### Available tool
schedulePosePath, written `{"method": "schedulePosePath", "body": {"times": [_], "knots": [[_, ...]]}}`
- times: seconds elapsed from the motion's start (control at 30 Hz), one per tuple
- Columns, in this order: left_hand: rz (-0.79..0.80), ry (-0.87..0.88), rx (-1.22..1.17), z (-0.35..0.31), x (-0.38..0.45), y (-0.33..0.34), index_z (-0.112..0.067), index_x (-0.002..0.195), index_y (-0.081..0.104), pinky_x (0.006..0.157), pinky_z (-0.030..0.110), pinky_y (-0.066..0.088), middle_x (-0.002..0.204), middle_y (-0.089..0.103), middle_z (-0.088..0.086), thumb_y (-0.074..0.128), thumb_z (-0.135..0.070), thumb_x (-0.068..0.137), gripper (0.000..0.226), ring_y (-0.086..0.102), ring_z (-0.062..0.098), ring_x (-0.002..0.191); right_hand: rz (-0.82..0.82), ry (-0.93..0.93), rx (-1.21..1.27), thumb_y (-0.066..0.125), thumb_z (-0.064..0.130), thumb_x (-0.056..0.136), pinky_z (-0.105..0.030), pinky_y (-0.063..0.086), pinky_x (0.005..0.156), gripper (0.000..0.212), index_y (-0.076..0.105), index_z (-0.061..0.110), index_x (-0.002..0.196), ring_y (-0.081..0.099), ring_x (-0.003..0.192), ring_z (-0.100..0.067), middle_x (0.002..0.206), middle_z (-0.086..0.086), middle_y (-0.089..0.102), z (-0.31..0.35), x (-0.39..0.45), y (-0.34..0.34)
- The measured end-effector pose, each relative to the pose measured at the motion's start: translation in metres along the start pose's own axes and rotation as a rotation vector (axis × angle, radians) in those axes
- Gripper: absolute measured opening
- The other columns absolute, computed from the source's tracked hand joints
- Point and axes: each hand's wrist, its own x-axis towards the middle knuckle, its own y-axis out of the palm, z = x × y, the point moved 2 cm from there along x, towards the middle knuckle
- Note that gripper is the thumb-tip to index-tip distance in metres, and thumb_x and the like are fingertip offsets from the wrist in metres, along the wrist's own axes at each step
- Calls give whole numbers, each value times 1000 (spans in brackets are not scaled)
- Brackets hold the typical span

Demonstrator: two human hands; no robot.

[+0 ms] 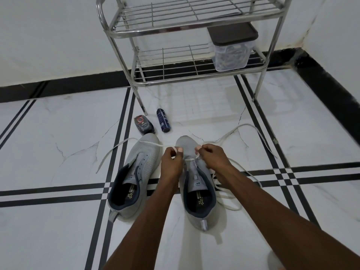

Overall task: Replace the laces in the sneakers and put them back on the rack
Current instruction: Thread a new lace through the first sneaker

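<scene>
We see 2 grey sneakers on tiled floor, lower centre of frame, toes pointing up-frame. Left sneaker unlaced, lying apart. Right sneaker between our hands. Left hand pinches white lace at its lowest eyelet; lace trails toward left of frame. Right hand pinches other end, which loops off toward right of frame. Metal rack at upper centre, clear box with dark lid on its lower shelf. Spray can and small black bottle lie just beyond left sneaker's toe.
</scene>
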Motion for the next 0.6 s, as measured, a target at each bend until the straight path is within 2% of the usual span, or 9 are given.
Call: {"method": "schedulePosePath", "body": {"times": [0.1, 0.2, 0.33, 0.5, 0.6], "knots": [[59, 37, 21, -17, 1, 1, -11, 105, 67, 79, 31, 49, 101, 70, 1, 45, -28, 109, 28, 62, 11, 89, 71, -13, 10, 52, 30, 103, -28, 48, 71, 29, 73, 15, 92, 61, 78, -12, 91, 4, 71, 16, -4, -2], [44, 104, 43, -40, 0, -3, -9, 101, 67, 76, 25, 45, 93, 71, 4, 37, -19, 111, 33, 64, 12, 87, 72, -84, -7, 46, 27, 106, -28, 52, 79, 30, 72, 11, 102, 64, 91, -12, 104, -1, 74, 44, -11, -6], [33, 162, 47, -89, -1, -8, -12, 92, 63, 78, 24, 50, 83, 68, 3, 34, -12, 110, 34, 65, 18, 86, 76, -153, 40, 44, 23, 107, -19, 44, 67, 30, 69, 7, 107, 68, 92, -13, 102, -4, 75, 95, -22, -10], [23, 235, 66, -162, -5, -24, -17, 90, 61, 84, 37, 52, 83, 68, 1, 34, -13, 109, 34, 64, 17, 86, 57, -230, 58, 42, 21, 107, -19, 42, 63, 31, 68, 4, 108, 70, 96, -21, 102, -8, 75, 163, -31, -16], [19, 309, 78, -208, -6, -34, -17, 90, 62, 81, 31, 49, 81, 67, 1, 36, -15, 109, 33, 63, 17, 85, 46, -294, 33, 41, 20, 107, -19, 43, 62, 31, 68, 3, 107, 70, 93, -20, 100, -9, 75, 208, -36, -21]]}}
